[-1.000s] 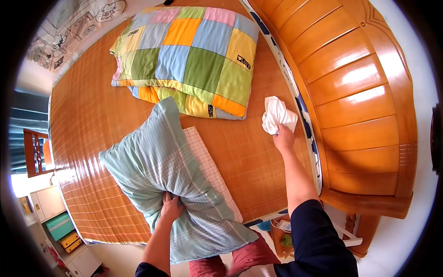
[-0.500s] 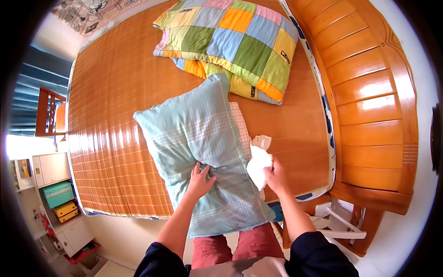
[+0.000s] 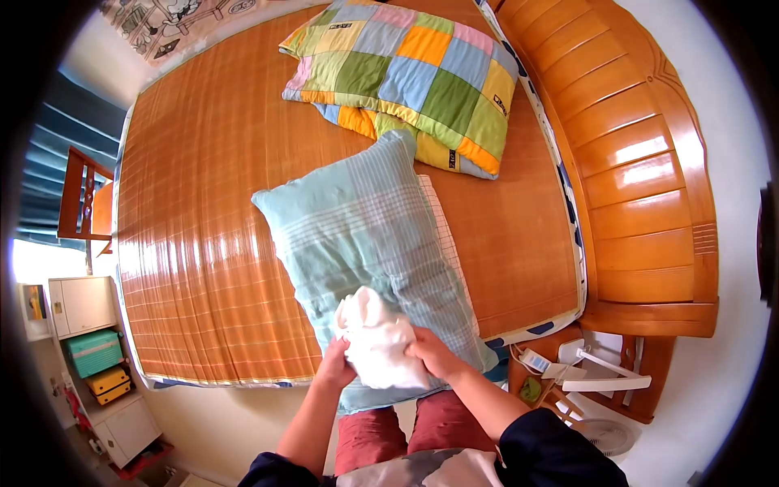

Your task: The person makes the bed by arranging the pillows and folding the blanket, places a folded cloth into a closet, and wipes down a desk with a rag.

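A crumpled white cloth (image 3: 380,345) is held up over the near part of the pillow. My left hand (image 3: 336,364) grips its left edge, thumb on top. On the opposite side, my right hand (image 3: 432,354) pinches the cloth between thumb and fingers. The light blue-green plaid pillow (image 3: 341,211) lies tilted on the bed, its near end by my legs and partly covered by the cloth and hands. A pinkish checked fabric (image 3: 441,215) shows along the pillow's right edge, mostly hidden beneath it.
The bed has a glossy brown mat (image 3: 203,203). A folded patchwork quilt (image 3: 406,81) lies at its far side. The wooden headboard (image 3: 641,187) rises at right. A white lamp (image 3: 604,384) and a fan (image 3: 607,437) stand lower right. Shelves (image 3: 85,304) and a wooden chair (image 3: 85,199) are left.
The white cloth has come from the pillow's right side to above its near part. My left hand has left the pillow and now also holds the cloth.
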Motion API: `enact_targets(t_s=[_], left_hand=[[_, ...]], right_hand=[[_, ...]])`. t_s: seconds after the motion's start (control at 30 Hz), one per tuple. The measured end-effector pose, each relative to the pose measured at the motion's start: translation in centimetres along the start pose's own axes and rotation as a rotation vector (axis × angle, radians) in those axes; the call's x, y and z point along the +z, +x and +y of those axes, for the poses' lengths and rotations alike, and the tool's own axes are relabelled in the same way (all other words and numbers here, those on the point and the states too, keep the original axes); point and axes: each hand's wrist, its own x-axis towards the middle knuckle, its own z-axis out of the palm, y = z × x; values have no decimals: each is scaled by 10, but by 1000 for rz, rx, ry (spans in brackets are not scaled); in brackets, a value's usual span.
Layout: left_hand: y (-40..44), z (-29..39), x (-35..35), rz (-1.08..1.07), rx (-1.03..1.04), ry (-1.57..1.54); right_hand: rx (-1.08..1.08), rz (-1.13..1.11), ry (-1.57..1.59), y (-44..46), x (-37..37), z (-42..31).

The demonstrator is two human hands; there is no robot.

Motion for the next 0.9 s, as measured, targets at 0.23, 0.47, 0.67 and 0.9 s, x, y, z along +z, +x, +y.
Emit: enact_targets(t_s=[0.23,0.47,0.67,0.9], left_hand=[[-18,45,-47,671,301,176],[6,24,-138,642,158,50],[46,-8,-128,651,-63,201],[79,-22,-72,584,-26,331]], right_hand=[[-314,817,-743,36,-94,11],[204,815,-954,72,-166,-2],[172,780,-760,95,-178,18],[-261,704,-608,61,-154,-7]])
